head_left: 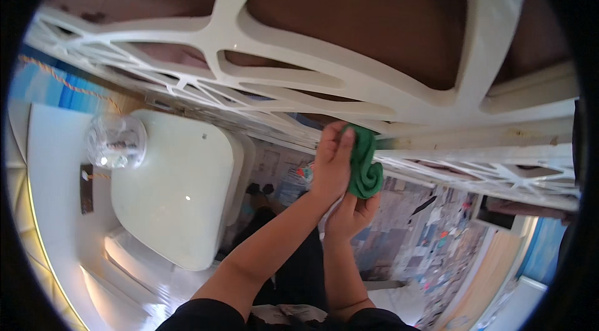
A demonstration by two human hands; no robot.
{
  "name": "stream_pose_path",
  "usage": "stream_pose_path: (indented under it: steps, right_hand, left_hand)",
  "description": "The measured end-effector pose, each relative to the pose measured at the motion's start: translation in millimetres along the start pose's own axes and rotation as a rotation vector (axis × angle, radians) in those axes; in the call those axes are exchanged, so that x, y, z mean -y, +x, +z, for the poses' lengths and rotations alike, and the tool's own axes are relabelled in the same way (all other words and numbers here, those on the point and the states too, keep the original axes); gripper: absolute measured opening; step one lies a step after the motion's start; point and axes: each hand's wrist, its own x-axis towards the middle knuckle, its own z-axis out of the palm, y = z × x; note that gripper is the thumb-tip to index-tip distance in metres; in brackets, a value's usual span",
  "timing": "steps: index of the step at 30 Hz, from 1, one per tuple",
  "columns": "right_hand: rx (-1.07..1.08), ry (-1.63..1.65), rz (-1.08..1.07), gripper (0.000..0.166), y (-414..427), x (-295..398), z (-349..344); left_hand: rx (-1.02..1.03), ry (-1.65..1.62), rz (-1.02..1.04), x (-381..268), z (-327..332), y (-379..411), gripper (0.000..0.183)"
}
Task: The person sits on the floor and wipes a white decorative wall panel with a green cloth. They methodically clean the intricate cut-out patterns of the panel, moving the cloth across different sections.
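A folded green cloth (365, 162) is held between my two hands, just in front of a white openwork lattice panel (309, 62). My left hand (333, 162) pinches the cloth's upper part between thumb and fingers, close to the panel's edge. Lower down, my right hand (353, 216) grips the cloth's bottom end, where it is rolled into a curl. The cloth's top lies near a white horizontal rail (449, 138) with brownish marks. Some of my fingers are hidden behind the cloth.
At the left, a white rounded table (175, 190) bears a clear round container (116, 141). Small scattered items lie on the wood-patterned floor (398, 232) at the right. A twisted cord (77, 89) hangs at the upper left. Brown fabric shows through the lattice openings.
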Motion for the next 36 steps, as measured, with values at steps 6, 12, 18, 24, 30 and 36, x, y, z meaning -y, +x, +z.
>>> stream_pose_path:
  steps: [6, 12, 18, 24, 30, 36]
  right_hand:
    - [0.164, -0.122, -0.057, 0.034, 33, -2, -24]
    - [0.332, -0.143, -0.055, 0.043, 47, -3, -43]
    - [0.395, 0.038, 0.035, 0.045, 51, 6, -44]
    - [0.482, -0.011, 0.054, 0.048, 58, -17, -39]
    - [0.591, -0.169, 0.145, 0.05, 57, -64, -41]
    - [0.575, -0.194, 0.265, 0.054, 57, -92, -41]
  left_hand:
    - [-0.189, 0.57, 0.454, 25, 20, 18, 0.016]
    - [-0.137, 0.337, -0.003, 8, 20, 13, 0.028]
    - [0.046, 0.444, 0.307, 41, 14, -14, 0.042]
    - [0.046, 0.462, 0.286, 68, -4, 11, 0.041]
    - [0.007, 0.351, 0.042, 108, -53, 33, 0.033]
    - [0.202, 0.8, 0.34, 142, -97, 64, 0.033]
